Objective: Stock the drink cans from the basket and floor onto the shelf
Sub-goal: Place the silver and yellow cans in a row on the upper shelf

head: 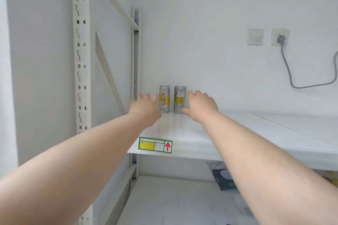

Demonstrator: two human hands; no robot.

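Two slim silver-and-yellow drink cans stand upright side by side at the back left of the white shelf [201, 133], against the wall. My left hand [144, 105] is beside the left can [164, 99], fingers spread, thumb near its side. My right hand [200, 105] is beside the right can [180, 99], fingers relaxed, thumb touching the can's base. Neither hand is curled round a can. The basket and the floor cans are out of view.
A perforated shelf upright [81, 51] and diagonal braces stand at the left. A green-and-yellow price label [155, 144] sits on the shelf's front edge. Wall sockets with a grey cable [285, 64] are at the right. A lower shelf holds a dark packet [224, 179].
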